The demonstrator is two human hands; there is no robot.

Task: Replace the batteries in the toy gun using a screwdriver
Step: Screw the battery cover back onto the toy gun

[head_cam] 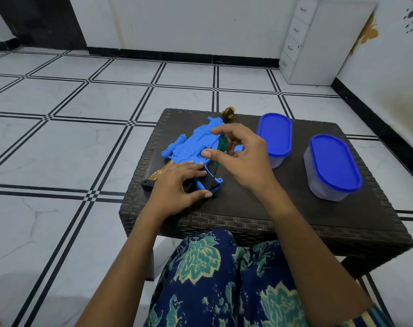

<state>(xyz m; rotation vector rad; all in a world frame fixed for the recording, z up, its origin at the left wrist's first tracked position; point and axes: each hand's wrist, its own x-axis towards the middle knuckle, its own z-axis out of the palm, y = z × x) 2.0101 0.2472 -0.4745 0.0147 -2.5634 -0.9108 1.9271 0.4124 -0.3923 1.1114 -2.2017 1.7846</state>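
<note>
A blue toy gun (193, 147) lies flat on the dark woven table (283, 208), its grip pointing toward me. My left hand (177, 185) presses down on the grip end, thumb against its near edge. My right hand (238, 156) pinches a small screwdriver with a green handle (221, 151), held nearly upright, its thin shaft tip at the bottom of the grip. A small blue piece (239, 147) lies on the table behind my right hand, partly hidden.
A second screwdriver with a yellow and black handle (227, 112) lies behind the gun at the table's far edge. Two clear containers with blue lids (275, 135) (334, 164) stand on the right. A white drawer cabinet (318, 41) stands by the wall.
</note>
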